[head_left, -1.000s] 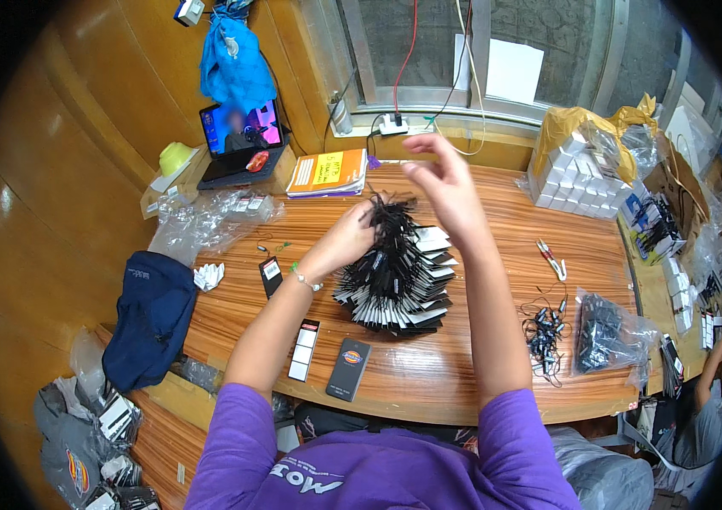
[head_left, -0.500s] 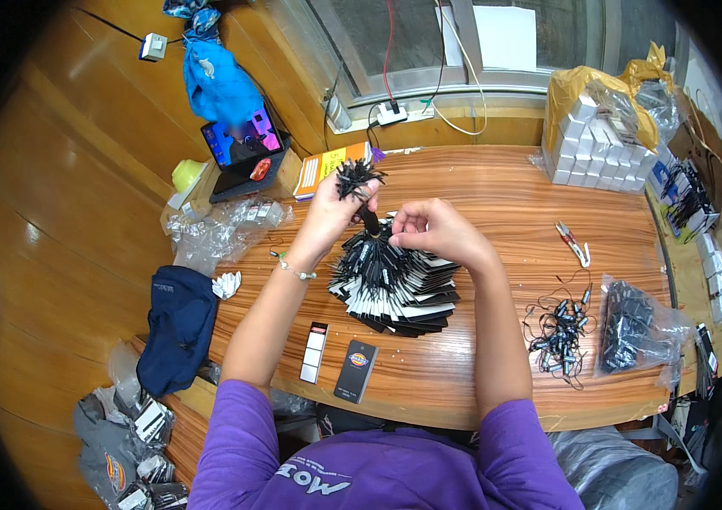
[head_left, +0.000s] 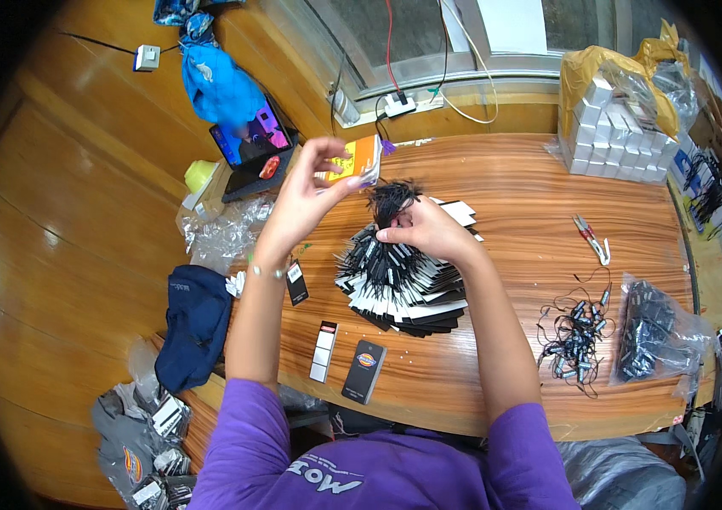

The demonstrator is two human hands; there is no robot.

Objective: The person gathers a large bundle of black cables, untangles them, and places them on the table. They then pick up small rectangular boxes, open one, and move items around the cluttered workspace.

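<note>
My right hand (head_left: 429,228) is closed round the gathered black strings (head_left: 393,200) of a large bunch of hang tags. The black and white tags (head_left: 416,306) fan out beneath it on the wooden table, and small dark string fasteners (head_left: 382,259) cluster above them. To the left, my raised left hand (head_left: 308,191) has its fingers apart and nothing visible in them. Beside my left wrist is a single black tag with a white label (head_left: 296,282); whether it lies flat or hangs, I cannot tell. A white label strip (head_left: 324,350) and a dark grey tag (head_left: 364,371) lie near the front edge.
Red-handled snips (head_left: 592,240), a tangle of strings (head_left: 578,336) and a plastic bag of black pieces (head_left: 646,327) lie at right. White boxes (head_left: 616,144) are stacked at the back right. A tablet (head_left: 250,140) and a navy cloth item (head_left: 193,323) are at left.
My left hand has let go of the strings and moved left, opening. My right hand has come up onto the strings and grips them. The single labelled tag now shows beside my left wrist.
</note>
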